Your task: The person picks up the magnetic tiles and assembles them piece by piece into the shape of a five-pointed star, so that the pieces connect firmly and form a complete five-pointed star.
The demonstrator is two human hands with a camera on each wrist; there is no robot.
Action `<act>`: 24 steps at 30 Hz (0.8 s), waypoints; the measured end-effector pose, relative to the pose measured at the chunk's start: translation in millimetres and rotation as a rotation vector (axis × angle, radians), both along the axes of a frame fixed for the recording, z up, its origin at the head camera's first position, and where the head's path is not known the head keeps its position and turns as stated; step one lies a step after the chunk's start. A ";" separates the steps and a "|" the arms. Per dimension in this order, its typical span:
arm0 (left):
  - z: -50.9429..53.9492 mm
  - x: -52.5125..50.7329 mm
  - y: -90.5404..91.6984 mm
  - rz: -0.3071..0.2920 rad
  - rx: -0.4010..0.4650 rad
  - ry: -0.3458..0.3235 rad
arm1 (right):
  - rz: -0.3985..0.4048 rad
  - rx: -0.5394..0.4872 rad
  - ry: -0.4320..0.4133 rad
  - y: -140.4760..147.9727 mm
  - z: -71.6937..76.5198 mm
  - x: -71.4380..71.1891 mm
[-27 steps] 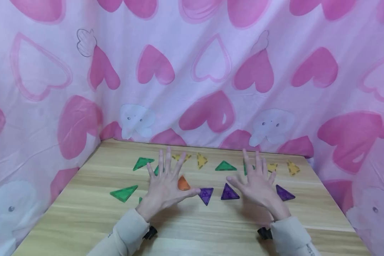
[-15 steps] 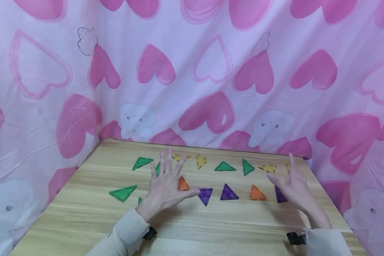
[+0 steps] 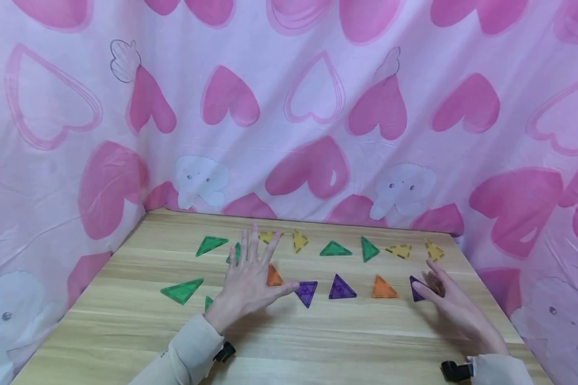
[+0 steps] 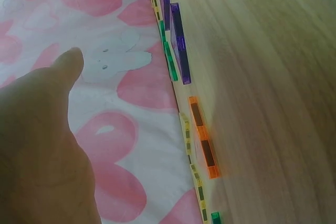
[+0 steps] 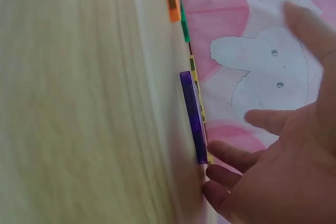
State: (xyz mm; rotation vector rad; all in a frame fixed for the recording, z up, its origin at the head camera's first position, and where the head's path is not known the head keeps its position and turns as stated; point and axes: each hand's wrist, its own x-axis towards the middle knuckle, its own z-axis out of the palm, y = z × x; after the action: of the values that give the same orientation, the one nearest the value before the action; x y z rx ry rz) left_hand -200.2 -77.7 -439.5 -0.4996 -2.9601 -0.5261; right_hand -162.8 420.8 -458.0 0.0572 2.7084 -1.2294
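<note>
My left hand hovers over the left half of the table with its fingers spread and holds nothing. It partly covers an orange triangular tile; its thumb tip appears beside a purple triangular tile. In the left wrist view the thumb stands apart from the tiles. At the right, my right hand is over another purple triangular tile, thumb and index finger reaching out, the other fingers loosely bent. The right wrist view has those fingers close to that purple tile, not wrapped round it; contact is unclear.
Between the hands lie a purple tile and an orange tile. A back row holds green tiles and yellow tiles. Another green tile lies at the left. A heart-patterned curtain hangs behind the wooden table.
My right hand has moved right, uncovering the orange tile, and come down by the rightmost purple tile with some fingers now bent. The left hand has stayed in place.
</note>
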 end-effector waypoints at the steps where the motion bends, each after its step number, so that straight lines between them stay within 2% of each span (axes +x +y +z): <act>1: -0.2 0.0 0.6 0.000 0.003 -0.003 | 0.005 0.004 0.001 1.1 -2.0 -0.7; 7: 1.9 1.0 5.2 -0.016 0.053 0.004 | 0.015 0.090 0.047 7.1 -12.3 -5.0; 14: 4.6 -1.9 24.3 -0.113 0.152 0.021 | 0.014 0.191 0.127 8.8 -20.0 -7.0; 19: 3.0 -9.2 51.5 -0.170 0.136 0.054 | 0.005 0.192 0.133 7.7 -24.3 -9.3; 24: -2.7 -14.1 92.2 -0.251 0.095 0.056 | 0.006 0.187 0.151 3.9 -26.9 -9.6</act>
State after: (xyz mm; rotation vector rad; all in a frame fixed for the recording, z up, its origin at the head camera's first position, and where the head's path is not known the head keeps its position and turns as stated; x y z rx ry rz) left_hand -214.3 14.5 -442.2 -0.8663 -2.8185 -0.6599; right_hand -172.4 424.7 -484.8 -0.0213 2.9444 -1.0129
